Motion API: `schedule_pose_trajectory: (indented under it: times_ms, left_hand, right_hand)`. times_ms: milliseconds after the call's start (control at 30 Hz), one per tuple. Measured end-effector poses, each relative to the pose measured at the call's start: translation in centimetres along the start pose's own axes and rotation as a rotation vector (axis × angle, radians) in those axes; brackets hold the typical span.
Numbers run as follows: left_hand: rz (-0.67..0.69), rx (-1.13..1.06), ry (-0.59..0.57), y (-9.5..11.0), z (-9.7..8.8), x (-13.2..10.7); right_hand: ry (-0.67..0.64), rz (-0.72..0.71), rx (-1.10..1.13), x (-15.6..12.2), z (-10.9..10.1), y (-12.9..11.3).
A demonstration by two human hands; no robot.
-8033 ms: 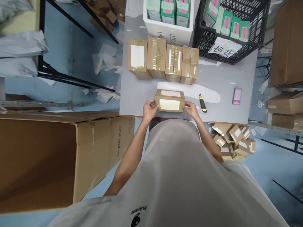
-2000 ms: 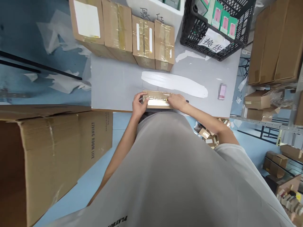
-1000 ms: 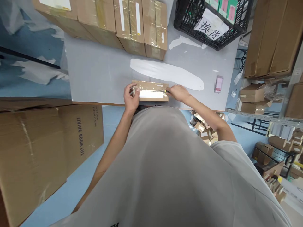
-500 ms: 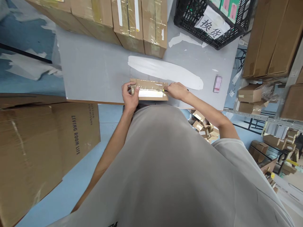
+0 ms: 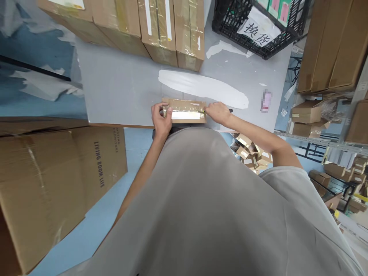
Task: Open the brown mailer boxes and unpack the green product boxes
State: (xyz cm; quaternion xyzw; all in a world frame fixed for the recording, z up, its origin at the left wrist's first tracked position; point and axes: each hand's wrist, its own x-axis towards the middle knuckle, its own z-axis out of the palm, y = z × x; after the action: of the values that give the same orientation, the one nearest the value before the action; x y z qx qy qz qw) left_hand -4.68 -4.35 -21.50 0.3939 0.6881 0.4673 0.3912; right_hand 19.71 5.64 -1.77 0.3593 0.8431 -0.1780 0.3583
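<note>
- A grey table (image 5: pixel 120 92) stands over a blue floor, its near edge against the person's grey shirt (image 5: pixel 195 184).
- Eight seconds ago the knife (image 5: pixel 230 110) lay on the table and both hands held the small box (image 5: pixel 184 115) by its ends; now the right hand (image 5: pixel 217 112) grips the knife at the box's right end, and a taped side faces up.
- The left hand (image 5: pixel 161 119) grasps the box's left end, thumb in front, and hides that corner; the right hand covers most of the knife.
- Just beyond the box lies a white paper strip (image 5: pixel 204 89); farther off, four taped boxes (image 5: pixel 129 27) stand in a row, with a black crate (image 5: pixel 258 28) to their right.
- The small box sits near the table's front edge, brown, with a white label along its near part and shiny tape behind that.
</note>
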Motion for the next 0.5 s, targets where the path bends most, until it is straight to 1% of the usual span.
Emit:
schedule_pose_trajectory:
  times_ms: [100,133,267,367,500]
  left_hand:
    - [0.008,0.015,-0.005,-0.1,-0.1,0.0]
    - [0.007,0.013,-0.010,-0.1,-0.1,0.0]
    - [0.001,-0.012,-0.020,0.1,0.0,0.3]
    - [0.009,-0.012,-0.016,0.2,0.1,0.3]
    - [0.031,0.001,-0.019,0.0,0.1,0.3]
  right_hand:
    - [-0.017,0.119,-0.035,-1.2,0.4,0.6]
    - [-0.025,0.131,-0.036,-1.4,0.5,0.8]
    - [-0.036,0.158,0.002,-1.5,0.8,1.3]
    - [-0.033,0.169,0.052,-1.8,0.6,1.5]
    - [0.009,0.172,0.077,-2.5,0.0,1.0]
